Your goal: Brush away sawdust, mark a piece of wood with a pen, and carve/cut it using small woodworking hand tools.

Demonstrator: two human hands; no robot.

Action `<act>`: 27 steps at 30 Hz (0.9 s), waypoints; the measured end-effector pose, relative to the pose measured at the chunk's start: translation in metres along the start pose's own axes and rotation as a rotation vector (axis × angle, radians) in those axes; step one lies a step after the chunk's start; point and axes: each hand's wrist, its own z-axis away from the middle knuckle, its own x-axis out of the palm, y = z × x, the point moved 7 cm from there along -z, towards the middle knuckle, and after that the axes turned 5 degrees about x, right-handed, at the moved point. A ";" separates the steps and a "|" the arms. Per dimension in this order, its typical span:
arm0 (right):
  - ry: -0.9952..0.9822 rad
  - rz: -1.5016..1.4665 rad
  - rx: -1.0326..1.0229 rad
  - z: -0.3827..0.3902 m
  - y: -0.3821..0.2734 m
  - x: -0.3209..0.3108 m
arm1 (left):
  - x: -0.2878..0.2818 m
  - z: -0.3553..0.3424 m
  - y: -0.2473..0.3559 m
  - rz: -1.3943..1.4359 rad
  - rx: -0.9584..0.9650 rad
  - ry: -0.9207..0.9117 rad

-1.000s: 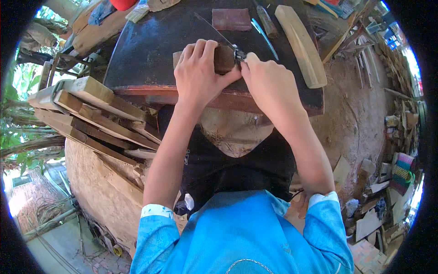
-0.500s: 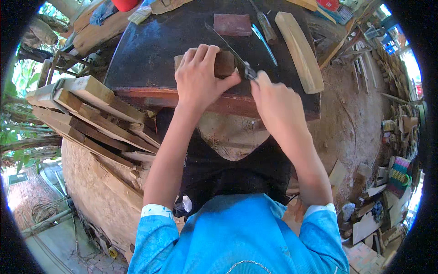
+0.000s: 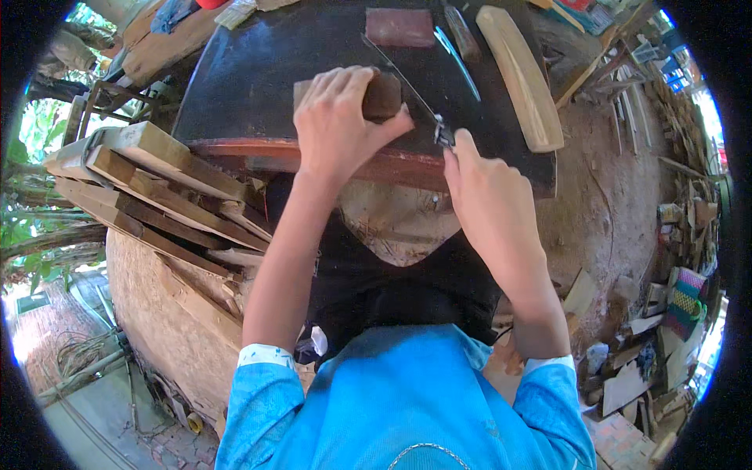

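My left hand point(image 3: 333, 113) is wrapped over a small brown wooden block point(image 3: 384, 97), pressing it on the dark table point(image 3: 258, 86) close to its front edge. The thumb stretches along the block's near right side. In my right hand point(image 3: 493, 188) is a thin-bladed saw point(image 3: 403, 81), its handle end mostly hidden by the closed fingers. Its narrow blade slants away to the far left, passing just beyond the block's right end. Whether the teeth touch the wood, I cannot tell.
Beyond the blade lie a reddish-brown sheet point(image 3: 399, 28), a light blue pen point(image 3: 457, 63) and a wooden-handled tool point(image 3: 464, 35). A long shaped piece of pale wood point(image 3: 521, 78) rests at the table's right side. Clamped boards point(image 3: 157, 157) jut out at left, beside the table.
My right hand has drawn the saw back toward me and slightly right. The left hand keeps its hold on the block. The whole view has shifted a little.
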 end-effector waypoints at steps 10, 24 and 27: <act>-0.003 -0.031 -0.015 0.000 -0.002 0.001 | -0.001 -0.005 -0.002 -0.065 0.038 -0.021; -0.048 -0.076 0.009 -0.001 0.002 -0.004 | 0.003 -0.011 -0.008 -0.090 0.024 -0.041; -0.040 -0.108 0.012 -0.005 -0.001 0.002 | 0.001 -0.011 -0.006 -0.063 0.002 -0.051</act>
